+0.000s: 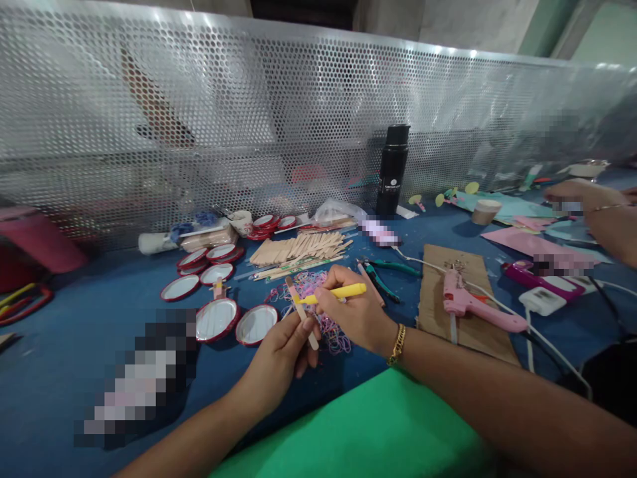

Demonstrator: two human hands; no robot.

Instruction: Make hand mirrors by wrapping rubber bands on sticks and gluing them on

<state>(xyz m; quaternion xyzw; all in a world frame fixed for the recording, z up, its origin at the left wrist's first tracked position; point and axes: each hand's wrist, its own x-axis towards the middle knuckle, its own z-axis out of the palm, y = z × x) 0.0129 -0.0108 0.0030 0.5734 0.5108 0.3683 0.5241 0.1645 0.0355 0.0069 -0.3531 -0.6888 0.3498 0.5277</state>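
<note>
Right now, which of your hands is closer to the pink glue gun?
Right. The right hand, gripping a yellow tool, sits left of the pink glue gun; the left hand, holding a wooden stick, is farther left again.

Perforated metal screen (298, 119) behind bottle (393, 169): shiny. Bottle: black, matt. Stick (300, 312) in front of bottle: pale bare wood. Marker (338, 292): smooth yellow plastic.

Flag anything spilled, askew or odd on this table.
Rubber bands lie spilled in a loose tangle on the table, under the left hand holding a stick and the right hand holding a yellow pen. Nothing else stands out.
</note>
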